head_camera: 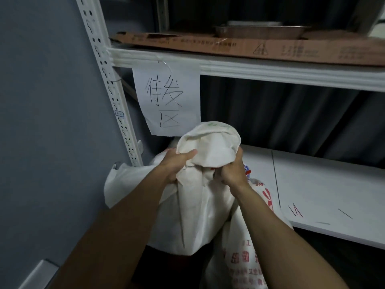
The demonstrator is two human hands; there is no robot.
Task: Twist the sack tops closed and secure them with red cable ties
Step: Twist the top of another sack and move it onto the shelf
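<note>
One paper sign with handwritten characters hangs from the front beam of a white rack. Just below the sign stands one white sack, and its bunched top reaches up to the lower right corner of the sign. Two hands hold this sack at the neck, under the bunched cloth. The left hand is below the sign and grips the gathered cloth from the left, with the thumb pressed on the fabric. The right hand is below and to the right of the sign, and its fingers are curled tightly around the neck from the other side. The two hands are close together, with only a fold of cloth between them. One small bit of red shows between them, but it is too small to tell if it is a cable tie.

A second sack, white with red print, leans against the first one, lower and more to the right of the sign, under the right forearm.

Left of the sign is one perforated upright post with one small blue label, and beyond it the grey wall. Above the sign, one flat sheet of cardboard lies on the upper shelf, and one metal tray rests on it. To the lower right of the sign is one white shelf board with some pen marks
</note>
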